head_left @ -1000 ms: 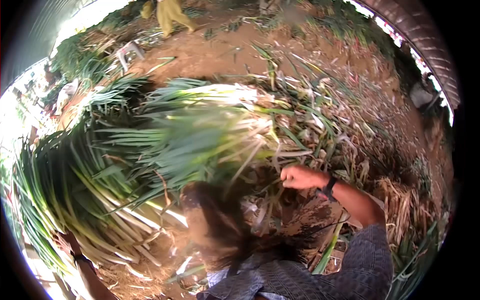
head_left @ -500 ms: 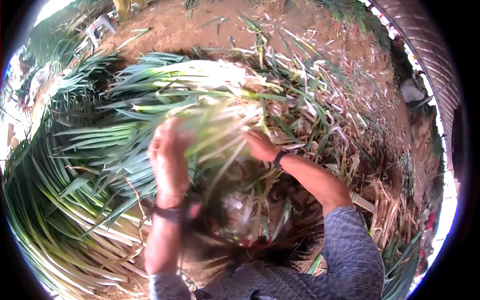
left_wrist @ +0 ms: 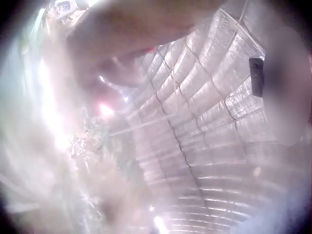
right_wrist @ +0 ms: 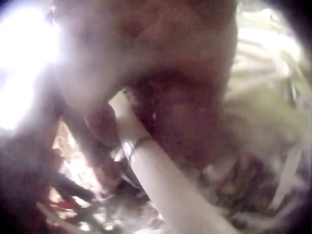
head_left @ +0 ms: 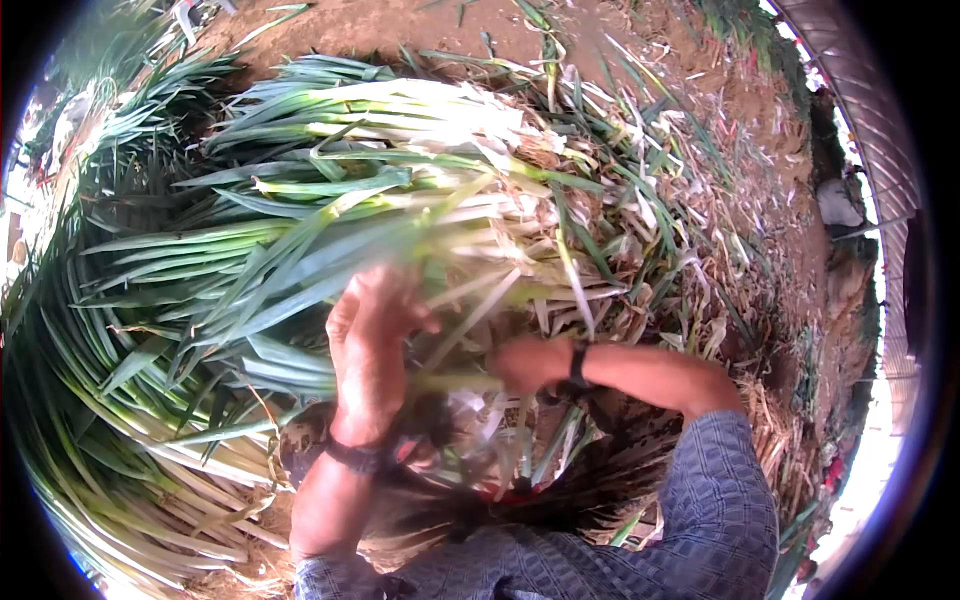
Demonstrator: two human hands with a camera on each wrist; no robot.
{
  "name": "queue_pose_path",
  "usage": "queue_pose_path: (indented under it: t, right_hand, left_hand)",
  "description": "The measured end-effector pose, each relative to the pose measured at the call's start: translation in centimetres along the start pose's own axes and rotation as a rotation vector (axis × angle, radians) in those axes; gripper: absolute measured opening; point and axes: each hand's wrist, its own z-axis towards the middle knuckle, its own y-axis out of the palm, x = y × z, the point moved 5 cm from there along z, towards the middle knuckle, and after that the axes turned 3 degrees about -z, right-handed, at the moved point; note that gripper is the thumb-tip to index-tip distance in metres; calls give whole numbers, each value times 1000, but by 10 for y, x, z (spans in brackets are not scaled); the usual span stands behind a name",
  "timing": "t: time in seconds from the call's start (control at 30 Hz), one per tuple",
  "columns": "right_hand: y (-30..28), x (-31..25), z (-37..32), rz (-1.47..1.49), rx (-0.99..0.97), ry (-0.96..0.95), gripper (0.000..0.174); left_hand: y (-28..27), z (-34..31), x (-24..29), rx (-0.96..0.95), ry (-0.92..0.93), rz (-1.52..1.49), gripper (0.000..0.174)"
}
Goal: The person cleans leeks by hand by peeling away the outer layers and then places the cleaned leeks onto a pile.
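In the head view my right hand (head_left: 535, 365) is in front of my body, holding a green onion (right_wrist: 165, 185). The right wrist view shows its thick white stalk coming out from under the curled fingers (right_wrist: 105, 129). My left hand (head_left: 375, 325) lies to the left, back of the hand up and thumb held out toward the right. Its fingertips blur into green leaves, and I cannot tell whether they grip any. A big pile of green onions (head_left: 300, 240) spreads beyond and left of both hands, white ends mostly to the right.
More green onions (head_left: 150, 440) fan out at the left, close to my left forearm. Peeled leaves and husks (head_left: 640, 240) litter the ground on the right. Bare brown soil (head_left: 400, 30) lies at the back. Ribbed roof sheeting (head_left: 890, 160) curves along the right edge.
My left hand came from the far-left onions to the middle, then shifted slightly right. My right hand moved left, then came nearer my body. The head view has tilted down.
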Motion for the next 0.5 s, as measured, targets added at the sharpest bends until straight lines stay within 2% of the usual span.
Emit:
queue_pose_path:
  t: [0.03, 0.13, 0.2, 0.27, 0.4, 0.5]
  right_hand:
    - [23, -5, -13, 131, -78, 16, 31]
    - [10, -3, -26, -38, 110, 93, 24]
    - [-20, 13, -23, -19, 534, -17, 19]
    - [-41, 35, -8, 21, 561, 124, 13]
    - [-72, 39, 15, -238, 765, 73, 27]
    - [-65, 38, 30, -436, 919, 101, 33]
  left_hand:
    - [-1, -1, 1, -10, -2, 11, 16]
    - [1, -7, -1, -39, -56, 51, 18]
    - [3, -13, -1, -60, -108, 98, 19]
    - [-1, -15, -5, -81, -110, 129, 19]
    - [2, -17, -10, -64, -164, 147, 20]
    - [10, -13, -7, -76, -142, 151, 20]
